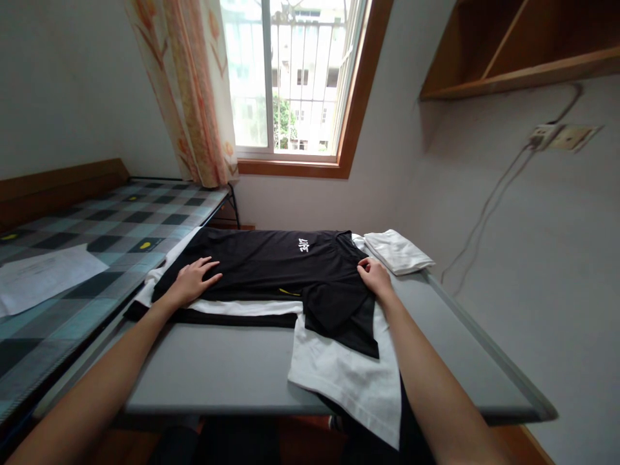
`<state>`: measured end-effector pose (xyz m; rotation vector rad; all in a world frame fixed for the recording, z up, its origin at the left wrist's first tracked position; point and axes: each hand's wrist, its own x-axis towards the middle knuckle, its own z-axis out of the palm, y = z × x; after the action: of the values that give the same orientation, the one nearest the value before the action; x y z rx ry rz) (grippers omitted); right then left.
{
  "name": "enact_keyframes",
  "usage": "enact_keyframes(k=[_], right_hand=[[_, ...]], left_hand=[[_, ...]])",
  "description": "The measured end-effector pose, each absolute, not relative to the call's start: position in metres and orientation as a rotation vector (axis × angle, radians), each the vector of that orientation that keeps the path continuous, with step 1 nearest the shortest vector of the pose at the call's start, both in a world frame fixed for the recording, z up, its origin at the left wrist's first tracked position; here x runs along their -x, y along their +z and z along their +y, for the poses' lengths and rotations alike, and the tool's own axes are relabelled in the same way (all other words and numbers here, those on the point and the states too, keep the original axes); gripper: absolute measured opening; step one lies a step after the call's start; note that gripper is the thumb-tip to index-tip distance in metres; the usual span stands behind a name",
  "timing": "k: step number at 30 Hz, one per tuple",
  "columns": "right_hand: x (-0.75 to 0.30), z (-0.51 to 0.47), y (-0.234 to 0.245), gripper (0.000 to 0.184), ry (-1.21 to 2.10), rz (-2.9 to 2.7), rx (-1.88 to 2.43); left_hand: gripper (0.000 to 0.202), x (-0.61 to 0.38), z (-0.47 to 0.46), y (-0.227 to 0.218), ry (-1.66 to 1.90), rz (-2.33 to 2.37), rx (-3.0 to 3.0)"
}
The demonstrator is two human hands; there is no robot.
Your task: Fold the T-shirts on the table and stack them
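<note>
A black t-shirt (pixel 271 265) with a white logo lies spread across the grey table (pixel 217 368), on top of a white t-shirt (pixel 349 381) and another dark garment. My left hand (pixel 194 281) rests flat on the black shirt's left side, fingers spread. My right hand (pixel 374 274) is closed, pinching the black shirt's fabric near the shoulder by the collar. The shirt's sleeve is folded toward me under that hand.
A folded white cloth (pixel 397 250) sits at the table's far right corner. A bed with a checked cover (pixel 97 226) and a sheet of paper (pixel 43 274) stands to the left. A window, a curtain and a wall shelf lie beyond.
</note>
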<state>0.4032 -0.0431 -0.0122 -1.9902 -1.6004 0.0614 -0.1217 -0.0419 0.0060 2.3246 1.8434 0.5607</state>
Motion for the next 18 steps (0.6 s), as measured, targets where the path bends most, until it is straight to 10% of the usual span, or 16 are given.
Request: enact_keyframes(k=[9, 18], right_hand=[[-0.377, -0.056, 0.011, 0.021, -0.31, -1.719, 2.023], [-0.364, -0.052, 0.003, 0.019, 0.018, -1.936, 1.891]], left_hand=[[0.021, 0.032, -0.053, 0.013, 0.843, 1.324, -2.519], [0.032, -0.071, -0.057, 0.034, 0.611, 0.752, -2.801]])
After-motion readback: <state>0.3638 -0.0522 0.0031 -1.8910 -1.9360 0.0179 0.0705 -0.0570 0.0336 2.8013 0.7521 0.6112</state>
